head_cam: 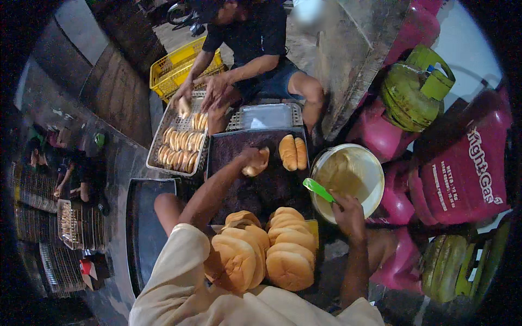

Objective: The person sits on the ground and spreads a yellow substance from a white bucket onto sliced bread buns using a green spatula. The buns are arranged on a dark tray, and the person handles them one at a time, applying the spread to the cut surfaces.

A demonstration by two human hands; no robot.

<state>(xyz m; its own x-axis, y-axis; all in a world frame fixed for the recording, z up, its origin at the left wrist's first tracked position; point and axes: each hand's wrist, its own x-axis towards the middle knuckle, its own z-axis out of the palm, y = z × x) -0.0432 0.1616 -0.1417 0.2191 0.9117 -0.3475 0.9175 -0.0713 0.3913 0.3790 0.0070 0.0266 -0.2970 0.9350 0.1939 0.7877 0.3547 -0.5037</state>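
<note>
My left hand [248, 158] grips a small bread bun [262, 166] over a square tray of dark brown crumbs or sprinkles [232, 191]. Two elongated buns [292, 153] lie side by side at the tray's far right. In my right hand [349, 212] is a spatula, its bright green part [318, 190] pointing left over the near rim of a white bucket [376, 167]. Tan cream [336, 165] coats the inside of the bucket. Close to my body, two rows of round golden buns [290, 265] stand at the tray's near end.
Opposite, a person's hands [212, 91] handle a bun above a plastic crate [153, 157] of filled buns. Behind it sits a yellow crate [159, 75]. Pink gas cylinders [456, 167] and green ones [412, 98] crowd the right. A dark tray [149, 228] lies left.
</note>
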